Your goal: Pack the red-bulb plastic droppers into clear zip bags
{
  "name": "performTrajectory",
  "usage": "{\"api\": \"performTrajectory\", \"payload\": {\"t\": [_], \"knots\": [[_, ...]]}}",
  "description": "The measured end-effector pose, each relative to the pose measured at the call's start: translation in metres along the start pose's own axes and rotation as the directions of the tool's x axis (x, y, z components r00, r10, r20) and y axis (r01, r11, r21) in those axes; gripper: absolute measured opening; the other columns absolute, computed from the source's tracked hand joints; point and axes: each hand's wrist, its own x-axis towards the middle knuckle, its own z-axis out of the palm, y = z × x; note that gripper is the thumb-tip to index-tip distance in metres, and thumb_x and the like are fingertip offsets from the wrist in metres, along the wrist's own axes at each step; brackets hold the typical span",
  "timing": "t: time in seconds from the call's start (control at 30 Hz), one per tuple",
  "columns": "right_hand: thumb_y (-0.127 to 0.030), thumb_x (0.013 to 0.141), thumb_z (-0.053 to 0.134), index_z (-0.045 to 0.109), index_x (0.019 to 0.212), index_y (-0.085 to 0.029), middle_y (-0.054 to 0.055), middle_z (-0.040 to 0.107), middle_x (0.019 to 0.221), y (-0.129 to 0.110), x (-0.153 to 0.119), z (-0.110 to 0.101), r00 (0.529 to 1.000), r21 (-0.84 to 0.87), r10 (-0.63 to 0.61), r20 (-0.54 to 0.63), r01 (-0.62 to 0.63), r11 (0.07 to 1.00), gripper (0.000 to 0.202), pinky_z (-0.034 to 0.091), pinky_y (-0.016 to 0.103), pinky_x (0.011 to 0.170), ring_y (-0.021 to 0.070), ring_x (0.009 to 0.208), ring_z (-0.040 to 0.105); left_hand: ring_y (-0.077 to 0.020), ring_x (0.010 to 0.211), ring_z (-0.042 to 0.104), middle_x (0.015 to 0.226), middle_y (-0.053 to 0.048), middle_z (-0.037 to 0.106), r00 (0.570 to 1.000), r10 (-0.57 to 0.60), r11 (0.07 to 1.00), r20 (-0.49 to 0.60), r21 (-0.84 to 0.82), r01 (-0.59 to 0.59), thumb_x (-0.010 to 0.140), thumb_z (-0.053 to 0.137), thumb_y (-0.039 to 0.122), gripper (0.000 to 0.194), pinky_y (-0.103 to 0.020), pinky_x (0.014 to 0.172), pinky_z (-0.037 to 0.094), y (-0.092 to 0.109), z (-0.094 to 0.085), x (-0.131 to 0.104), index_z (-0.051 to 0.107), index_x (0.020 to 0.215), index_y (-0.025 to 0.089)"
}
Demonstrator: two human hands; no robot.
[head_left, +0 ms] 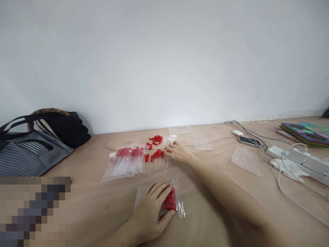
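Note:
My left hand (151,212) lies over a clear zip bag (180,199) of droppers with red rubber bulbs (170,200). Its thumb and fingers curve around the bulb end; the palm hides much of the bag. Farther off, my right hand (180,152) reaches in from the right, fingers apart, beside a loose row of red-bulbed droppers (156,163). Nothing shows in its grasp, though the undersides of its fingers are hidden. Near its fingertips are loose red bulbs (156,139) and thin clear tubes (169,139). Filled zip bags (125,163) overlap left of the row.
Flat clear bags (202,141) lie behind my right hand, and another clear bag (246,160) is farther right. A phone (249,141), cables and a white power strip (300,163) occupy the right side. A striped bag (33,151) stands at left, against the wall.

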Motion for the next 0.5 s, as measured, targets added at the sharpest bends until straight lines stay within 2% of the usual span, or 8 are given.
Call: {"api": "performTrajectory", "payload": {"t": [0.13,0.2,0.27,0.37,0.5], "knots": [[-0.012,0.087,0.039,0.056,0.086,-0.015,0.007,0.059,0.081,0.005,-0.044,-0.01,0.99,0.054,0.125,-0.068,-0.122,0.991,0.016,0.03,0.036,0.078,0.0195,0.081,0.047,-0.0279,0.111,0.046,0.124,-0.009,0.051,0.999,0.01,1.0,-0.042,-0.013,-0.01,0.075,0.055,0.03,0.054,-0.047,0.095,0.038,-0.006,0.008,-0.002,0.04,0.126,0.021],[-0.015,0.088,0.04,0.054,0.081,-0.016,0.006,0.059,0.079,0.002,-0.075,-0.015,0.965,0.187,0.231,-0.121,-0.206,0.96,0.015,0.03,0.034,0.078,0.0186,0.081,0.048,-0.0278,0.112,0.045,0.124,-0.009,0.05,0.999,-0.003,1.0,-0.041,-0.018,0.002,0.075,0.054,0.03,0.055,-0.047,0.096,0.036,-0.006,0.01,-0.003,0.038,0.127,0.021],[-0.016,0.087,0.04,0.052,0.08,-0.016,0.006,0.059,0.078,-0.006,-0.107,-0.021,0.949,0.348,0.292,-0.116,-0.237,0.907,0.015,0.032,0.031,0.075,0.017,0.077,0.049,-0.0275,0.113,0.045,0.125,-0.009,0.049,0.999,-0.016,1.0,-0.033,-0.026,0.015,0.074,0.054,0.029,0.058,-0.048,0.097,0.035,-0.006,0.011,-0.002,0.035,0.128,0.02],[-0.019,0.09,0.037,0.052,0.082,-0.017,0.005,0.059,0.08,-0.021,-0.143,-0.03,0.968,0.513,0.25,-0.019,-0.205,0.833,0.017,0.033,0.028,0.072,0.0149,0.076,0.05,-0.0273,0.114,0.044,0.126,-0.009,0.048,0.999,-0.029,0.999,-0.026,-0.027,0.029,0.074,0.054,0.028,0.059,-0.047,0.097,0.036,-0.004,0.01,0.0,0.035,0.129,0.019],[-0.022,0.091,0.034,0.055,0.086,-0.019,0.005,0.059,0.081,-0.039,-0.158,-0.041,0.974,0.506,0.226,0.018,-0.204,0.838,0.022,0.032,0.03,0.073,0.0158,0.078,0.05,-0.0273,0.113,0.045,0.125,-0.009,0.049,0.999,-0.052,0.999,-0.016,-0.014,0.051,0.074,0.054,0.031,0.053,-0.046,0.096,0.037,-0.004,0.009,0.003,0.041,0.125,0.02]]}}
